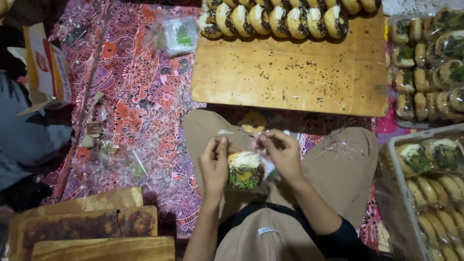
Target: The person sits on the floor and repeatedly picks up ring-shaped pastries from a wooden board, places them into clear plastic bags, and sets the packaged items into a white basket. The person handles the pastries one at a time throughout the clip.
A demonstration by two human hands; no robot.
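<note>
The person sits on the floor and holds a filled bun [245,170] inside a clear plastic bag [256,145], between the two hands and over the lap. The left hand [215,162] has its thumb and fingers pinched together on the upper edge of the bag, just left of the bun; the right hand [282,154] pinches the same edge on the other side, its fingertips [263,141] closed on the thin film. So both hands are nearly shut, with only the plastic between the fingers, and the bun hangs just below the fingertips. I judge that the step in hand is the closing or adjusting of the bag mouth around this one bun. A next move would call for a light, even pull on the film, because it is thin and the soft topping could smear against it. Beyond the fingertips lies a wooden board [290,72], and a row of topped buns [275,19] stands along its far edge; the near part carries only dark crumbs. To the right of the right hand, a white tray [394,159] holds buns with green and white topping, and further up there are more wrapped buns [425,63]. To the left of the left hand, loose clear wrappers [121,164] lie on a patterned cloth [140,82].
</note>
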